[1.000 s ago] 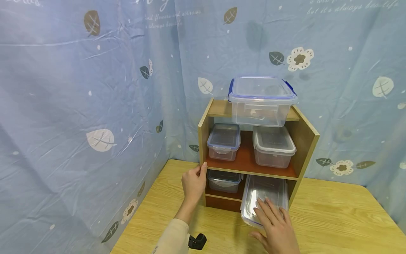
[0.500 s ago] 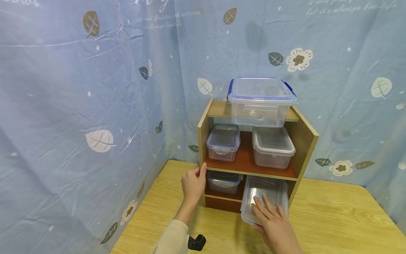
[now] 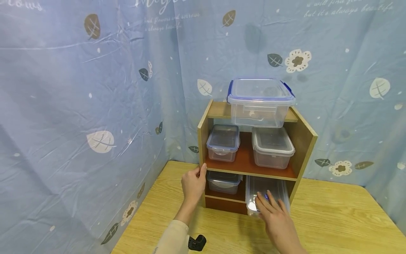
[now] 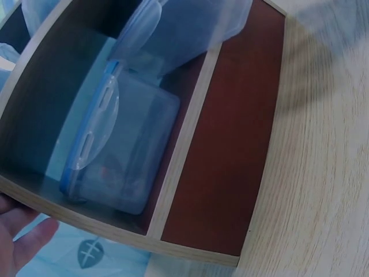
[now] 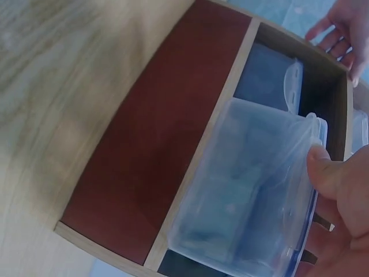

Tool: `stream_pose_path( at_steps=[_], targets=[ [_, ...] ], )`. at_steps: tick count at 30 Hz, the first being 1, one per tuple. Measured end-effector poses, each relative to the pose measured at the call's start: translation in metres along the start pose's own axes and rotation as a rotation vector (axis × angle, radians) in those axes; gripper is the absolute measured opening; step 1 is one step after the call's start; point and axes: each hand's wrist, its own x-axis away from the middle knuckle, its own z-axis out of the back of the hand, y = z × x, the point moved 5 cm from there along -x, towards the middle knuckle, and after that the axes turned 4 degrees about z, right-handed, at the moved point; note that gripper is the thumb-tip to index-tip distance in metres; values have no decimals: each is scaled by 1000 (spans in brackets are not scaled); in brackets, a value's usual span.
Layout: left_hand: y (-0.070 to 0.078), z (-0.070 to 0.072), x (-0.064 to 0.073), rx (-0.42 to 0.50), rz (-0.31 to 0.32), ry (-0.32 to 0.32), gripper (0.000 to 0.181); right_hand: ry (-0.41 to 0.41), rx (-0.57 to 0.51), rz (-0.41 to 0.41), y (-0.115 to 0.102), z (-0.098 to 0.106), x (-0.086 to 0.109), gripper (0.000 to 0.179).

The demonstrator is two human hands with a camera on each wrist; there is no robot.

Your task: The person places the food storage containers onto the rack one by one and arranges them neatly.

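My right hand (image 3: 276, 220) lies over the lid of a clear lidded food container (image 3: 253, 190) in the lower right of the small wooden shelf (image 3: 306, 158). Its fingers are extended on the lid, and in the right wrist view the thumb (image 5: 324, 170) presses the container's front rim. The container's front end sticks out past the shelf edge. My left hand (image 3: 193, 183) holds the front edge of the shelf's left side panel, fingers against its outer face. Beside it, another food container (image 4: 127, 144) with a blue-edged lid sits in the lower left.
On the middle board stand a blue-rimmed container (image 3: 223, 141) and a white-rimmed container (image 3: 273, 146). A larger container (image 3: 261, 102) with blue clips rests on top. A black object (image 3: 197, 242) lies on the wooden table (image 3: 330, 218). Patterned blue cloth (image 3: 127, 88) hangs behind and at left.
My right hand has moved forward over the lower right container, which has slid deeper into the shelf and levelled out. The left hand stays on the side panel.
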Motion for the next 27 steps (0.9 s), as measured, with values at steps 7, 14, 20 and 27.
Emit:
stream_pose_path(
  at_steps=[7,14,20,27],
  targets=[
    [1,1,1,-5,-1,7,50,-38,11,-36,7,-2,-8,48],
    [0,0,1,6,14,-8,50,-34,-8,-39,14,-6,-17,47],
    [1,0,2,8,1,3,51,-29,2,-22,21,-12,-22,45],
    [0,1,1,11,7,6,51,-26,-7,-16,29,-19,-29,40]
  ],
)
